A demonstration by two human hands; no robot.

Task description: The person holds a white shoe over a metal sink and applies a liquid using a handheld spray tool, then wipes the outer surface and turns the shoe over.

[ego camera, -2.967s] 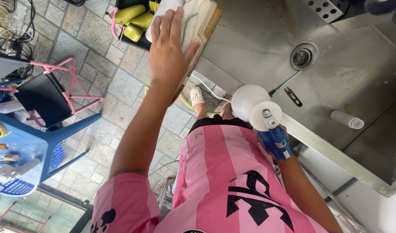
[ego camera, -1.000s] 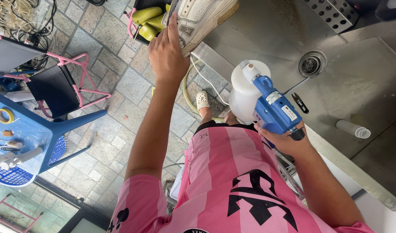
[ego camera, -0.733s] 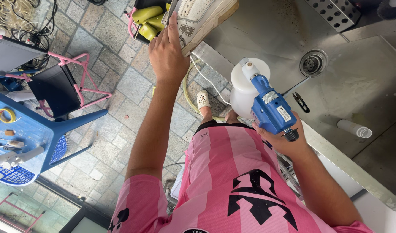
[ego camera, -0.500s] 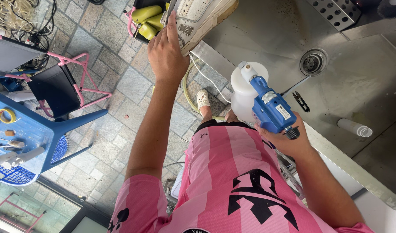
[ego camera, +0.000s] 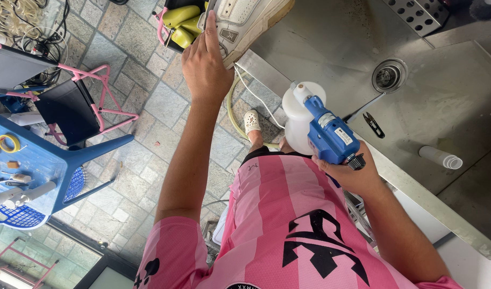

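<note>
- A white sneaker [ego camera: 245,21] is being held at the upper edge of the view, sole side turned toward the steel sink [ego camera: 449,107], its toe reaching over the sink's near rim.
- The sneaker is being gripped by the left hand [ego camera: 205,67]; the fingers are being kept extended along its side, the thumb wrapped beneath, so the hand is partly closed around the shoe.
- A spray bottle [ego camera: 315,126], with a white body and a blue trigger head, is being held just over the sink's front edge, below and to the right of the sneaker and apart from it.
- The blue head is being clasped by the right hand [ego camera: 350,174], closed around its rear end.
- A drain [ego camera: 388,76], small black scissors [ego camera: 374,124] and a white tube [ego camera: 441,158] are being shown lying in the sink basin.
- A pink striped shirt [ego camera: 288,225] is being worn by the person.
- A blue plastic chair [ego camera: 36,171] and a pink-framed chair [ego camera: 74,104] are being shown on the tiled floor [ego camera: 138,155], well apart on the left.
</note>
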